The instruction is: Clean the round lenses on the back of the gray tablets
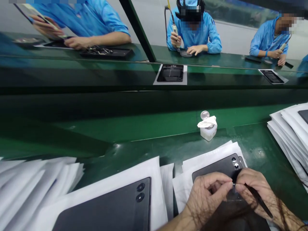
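Observation:
My left hand (210, 192) is closed in a pinch, thumb against forefinger, over a dark grey tablet back cover (216, 165). Something tiny and pale shows at its fingertips, too small to name. Close beside it, my right hand (256, 187) is closed around slim black tweezers (258, 200), whose rear end points down to the right. Fingertips of both hands nearly meet just below the cover's two camera rings. My hands and forearms hide much of the cover, which lies on white paper sleeves (185, 184).
Left of my hands, another tablet cover (108, 208) rests on white sleeves. Sleeve stacks stand at far left (36, 189) and right (288, 138). A small white bottle (208, 132) with its lid up stands behind. Beyond, tablet frames (170, 73) lie on a ledge; several co-workers (192, 35) sit opposite.

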Demonstrator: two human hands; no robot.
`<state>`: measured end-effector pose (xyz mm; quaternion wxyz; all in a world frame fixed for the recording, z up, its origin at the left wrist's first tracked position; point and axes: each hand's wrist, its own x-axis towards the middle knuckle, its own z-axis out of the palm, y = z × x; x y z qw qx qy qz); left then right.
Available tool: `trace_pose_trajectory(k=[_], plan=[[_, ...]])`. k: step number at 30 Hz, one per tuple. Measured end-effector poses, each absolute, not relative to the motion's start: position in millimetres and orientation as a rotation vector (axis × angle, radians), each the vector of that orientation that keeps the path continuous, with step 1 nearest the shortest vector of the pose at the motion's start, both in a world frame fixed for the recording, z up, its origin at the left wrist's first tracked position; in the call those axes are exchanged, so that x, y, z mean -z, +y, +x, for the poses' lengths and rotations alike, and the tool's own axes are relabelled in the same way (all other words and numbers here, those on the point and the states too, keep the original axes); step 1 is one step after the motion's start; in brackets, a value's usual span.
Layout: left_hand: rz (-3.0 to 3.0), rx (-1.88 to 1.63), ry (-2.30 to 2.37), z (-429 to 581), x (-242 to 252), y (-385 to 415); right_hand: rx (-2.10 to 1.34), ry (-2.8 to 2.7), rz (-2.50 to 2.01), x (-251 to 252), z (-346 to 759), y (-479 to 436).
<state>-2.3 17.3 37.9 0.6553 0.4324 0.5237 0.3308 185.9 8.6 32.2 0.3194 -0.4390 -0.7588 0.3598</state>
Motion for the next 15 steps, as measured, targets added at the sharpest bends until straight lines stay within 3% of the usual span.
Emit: trace_pose_trajectory(k=[9, 15], plan=[[0.895, -0.657, 1.216, 1.3, -39.9, 20.9, -1.269, -1.404, -1.173, -43.5, 209.3, 10.0], [0.935, -0.646, 1.222, 2.6, -42.9, 19.3, -1.237, -1.584, -1.108, -56.1, 207.4, 8.2]])
